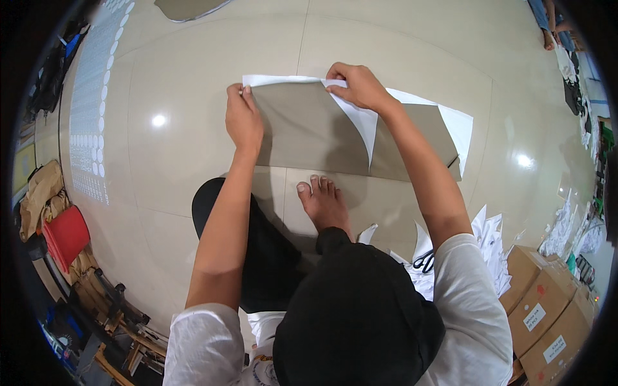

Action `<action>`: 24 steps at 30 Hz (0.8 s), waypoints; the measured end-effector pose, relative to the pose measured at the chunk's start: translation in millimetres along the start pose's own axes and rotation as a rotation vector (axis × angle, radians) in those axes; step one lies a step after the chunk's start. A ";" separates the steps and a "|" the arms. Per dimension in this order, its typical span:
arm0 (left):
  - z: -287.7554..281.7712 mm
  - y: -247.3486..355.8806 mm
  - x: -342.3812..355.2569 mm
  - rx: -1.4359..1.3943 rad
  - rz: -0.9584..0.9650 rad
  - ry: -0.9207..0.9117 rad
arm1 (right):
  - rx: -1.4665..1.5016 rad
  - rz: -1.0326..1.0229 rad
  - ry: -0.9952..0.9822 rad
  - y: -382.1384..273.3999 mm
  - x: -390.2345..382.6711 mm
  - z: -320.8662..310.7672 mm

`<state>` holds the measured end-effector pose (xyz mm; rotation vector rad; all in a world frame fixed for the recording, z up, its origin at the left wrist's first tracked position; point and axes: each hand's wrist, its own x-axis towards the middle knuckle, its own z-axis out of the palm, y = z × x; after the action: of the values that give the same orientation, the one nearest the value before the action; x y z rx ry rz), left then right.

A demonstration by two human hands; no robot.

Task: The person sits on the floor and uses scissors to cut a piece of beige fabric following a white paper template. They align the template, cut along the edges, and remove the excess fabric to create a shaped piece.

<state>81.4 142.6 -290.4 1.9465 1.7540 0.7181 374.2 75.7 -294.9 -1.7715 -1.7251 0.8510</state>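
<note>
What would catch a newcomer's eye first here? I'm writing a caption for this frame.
At centre, the left hand and right hand press on a big grey-brown sheet with white edges, flat on the tiled floor. A bare foot rests just below it. Cardboard boxes sit at lower right beside a pile of white paper scraps.

The sheet [309,132] looks like thin board, matt grey-brown on one face and white paper on the other. The floor tiles [187,161] are smooth and glossy, with bright reflections of lamps. The boxes [547,309] are brown cardboard, matt. The scraps [489,235] are white paper. The scissors [423,261] have black plastic handles. The stool [66,235] seems red plastic
</note>
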 end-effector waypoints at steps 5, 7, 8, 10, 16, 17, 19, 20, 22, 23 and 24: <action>19.2 -9.8 13.6 0.119 0.022 -0.030 | 0.110 0.135 0.046 6.9 -3.9 2.8; 21.8 -14.2 14.4 0.129 0.014 -0.031 | 0.135 0.180 0.057 7.1 -3.5 5.3; 21.3 -15.5 13.8 0.124 -0.001 -0.037 | 0.129 0.185 0.073 5.6 -3.5 6.8; 19.6 -16.5 13.7 0.115 -0.011 -0.054 | 0.117 0.194 0.105 2.3 -5.2 10.4; 16.2 -18.7 18.3 0.128 0.039 -0.077 | 0.146 0.109 0.292 2.0 -14.2 24.9; 14.8 -20.6 19.0 0.136 0.043 -0.082 | 0.066 0.071 0.339 1.0 -15.8 27.0; 11.1 -18.9 18.8 0.131 0.033 -0.105 | -0.097 -0.003 0.433 -1.6 -22.6 29.5; 7.2 -16.2 17.5 0.117 0.019 -0.125 | -0.106 -0.018 0.438 -2.2 -25.5 28.9; -1.4 -9.6 14.2 0.101 -0.015 -0.167 | -0.126 -0.051 0.447 -2.1 -29.0 24.6; -6.4 -5.2 12.1 0.099 -0.034 -0.191 | 0.002 -0.039 0.430 -1.3 -28.4 21.4; -7.4 -2.1 11.3 0.096 -0.052 -0.216 | 0.130 -0.026 0.411 -0.4 -28.0 18.0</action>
<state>75.9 153.8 -284.9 1.9513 1.7271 0.3960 360.9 46.7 -304.4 -1.6914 -1.3901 0.5268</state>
